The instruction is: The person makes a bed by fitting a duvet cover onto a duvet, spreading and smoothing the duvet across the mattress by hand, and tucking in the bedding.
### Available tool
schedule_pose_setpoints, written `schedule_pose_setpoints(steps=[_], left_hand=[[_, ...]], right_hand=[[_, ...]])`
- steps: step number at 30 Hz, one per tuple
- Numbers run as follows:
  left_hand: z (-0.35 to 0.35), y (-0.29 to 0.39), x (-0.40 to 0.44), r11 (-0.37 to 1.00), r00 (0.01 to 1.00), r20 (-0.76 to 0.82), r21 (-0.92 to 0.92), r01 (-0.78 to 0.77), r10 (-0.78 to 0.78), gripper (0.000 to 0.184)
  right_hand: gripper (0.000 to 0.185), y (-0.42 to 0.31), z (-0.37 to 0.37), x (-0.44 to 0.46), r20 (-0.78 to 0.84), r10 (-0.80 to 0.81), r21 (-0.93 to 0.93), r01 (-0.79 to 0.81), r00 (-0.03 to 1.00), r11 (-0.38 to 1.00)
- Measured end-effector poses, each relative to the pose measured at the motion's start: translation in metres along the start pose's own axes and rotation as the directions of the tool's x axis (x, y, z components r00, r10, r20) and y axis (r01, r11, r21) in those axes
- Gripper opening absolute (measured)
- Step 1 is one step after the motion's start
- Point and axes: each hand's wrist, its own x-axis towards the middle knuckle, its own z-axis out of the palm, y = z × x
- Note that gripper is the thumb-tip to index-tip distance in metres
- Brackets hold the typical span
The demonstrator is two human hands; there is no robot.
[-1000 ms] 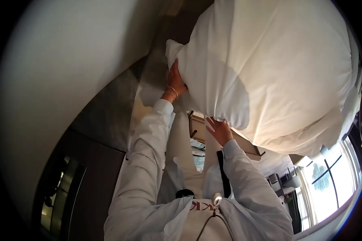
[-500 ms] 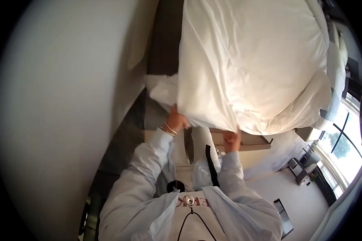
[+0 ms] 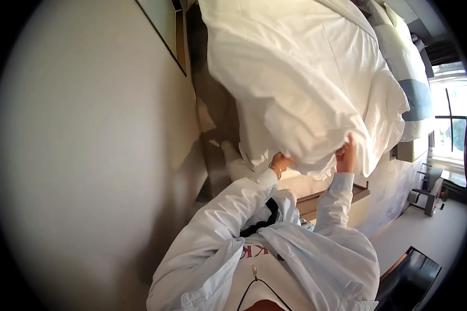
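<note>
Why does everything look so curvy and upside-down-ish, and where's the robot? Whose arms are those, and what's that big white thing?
There's no robot here: those are a person's own arms, in light sleeves. The camera is worn on their head, looking forward and down, so you see about what they see. The curvy look and black corners probably come from a very wide lens.

The big white thing is a loose, wrinkly cover spread over a bed. The right hand pinches it near the edge. The left hand is at the edge too, but its grip is too blurry to be sure of. Off to the right is what looks like a pillow with a blue band, and beyond it a bright window.
</note>
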Motion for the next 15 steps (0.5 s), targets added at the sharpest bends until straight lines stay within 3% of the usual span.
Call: schedule_pose_setpoints(steps=[1,2,4,7,8,9,10,11,13,14,15], left_hand=[[-0.021,-0.021,0.02,0.993,0.995,-0.078,0.095,0.068,-0.061,0.031],[-0.036,0.017,-0.001,0.937,0.997,-0.051,0.34,0.077,-0.064,0.028],[-0.065,0.054,0.013,0.945,0.988,-0.008,0.292,0.149,-0.153,0.026],[-0.101,0.131,0.048,0.901,0.99,-0.012,0.414,0.132,-0.14,0.02],[-0.114,0.156,0.066,0.909,0.998,-0.021,0.413,-0.052,0.066,0.016],[-0.126,0.176,0.078,0.882,0.964,-0.03,0.413,-0.229,0.265,0.012],[-0.135,0.201,0.089,0.86,0.913,-0.06,0.366,-0.356,0.403,0.009],[-0.144,0.227,0.1,0.821,0.847,-0.095,0.322,-0.471,0.523,0.005],[-0.141,0.312,0.066,0.874,0.855,-0.186,0.132,-0.467,0.484,0.001],[-0.141,0.344,0.055,0.792,0.771,-0.208,0.032,-0.61,0.602,0.003],[-0.139,0.376,0.042,0.718,0.689,-0.251,0.039,-0.695,0.68,0.006]], right_hand=[[0.016,0.007,0.023,0.004,0.041,-0.026,-0.082,0.03,0.999,0.996],[0.016,0.022,0.035,0.023,-0.048,0.007,-0.212,-0.017,0.999,0.977],[0.02,0.04,0.077,0.052,-0.018,0.058,-0.433,-0.06,0.998,0.899],[0.041,0.082,0.151,0.121,0.23,-0.205,-0.537,0.3,0.951,0.788],[0.042,0.117,0.163,0.178,0.344,-0.286,-0.623,0.445,0.894,0.643],[0.041,0.123,0.192,0.2,0.417,-0.155,-0.674,0.42,0.895,0.608],[0.036,0.123,0.232,0.2,0.56,-0.289,-0.57,0.615,0.776,0.545],[0.034,0.1,0.283,0.17,0.558,-0.223,-0.524,0.548,0.799,0.652],[0.033,0.083,0.339,0.147,0.759,-0.072,-0.297,0.444,0.647,0.845],[0.033,0.063,0.354,0.126,0.755,-0.059,-0.305,0.429,0.653,0.85],[0.032,0.041,0.367,0.107,0.762,0.105,-0.387,0.32,0.639,0.865]])
